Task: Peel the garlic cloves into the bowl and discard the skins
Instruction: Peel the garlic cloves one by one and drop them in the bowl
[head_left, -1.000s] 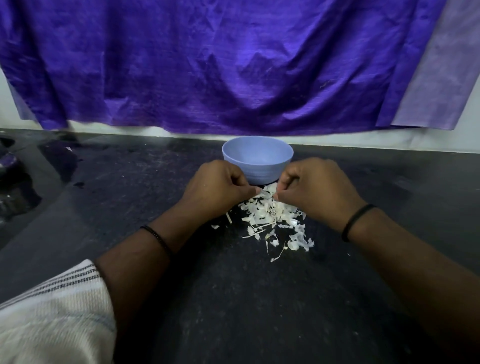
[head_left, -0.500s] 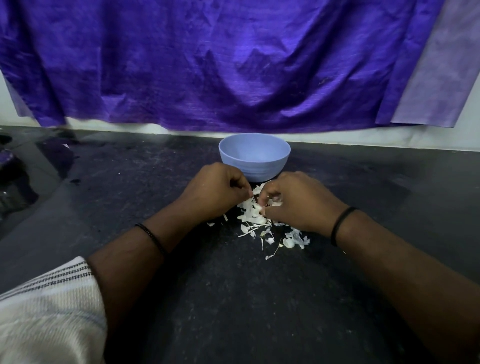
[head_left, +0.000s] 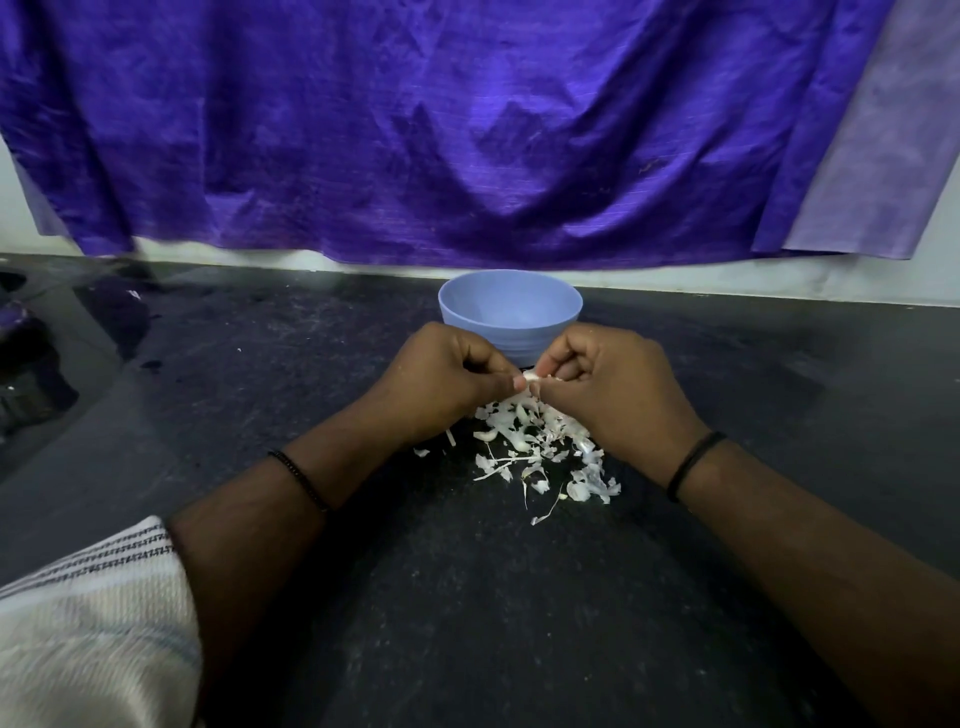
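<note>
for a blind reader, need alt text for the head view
Both hands, left hand and right hand, pinch a garlic clove above a pile of skins on a dark counter. A blue bowl stands just behind.

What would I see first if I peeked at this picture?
First, the big shiny purple cloth hanging across the wall behind the counter. Then the two hands in the middle: the left hand and right hand pinch a small white garlic clove between them. Just behind them stands a light blue bowl, and under them lies a pile of white garlic skins on the dark counter.
</note>
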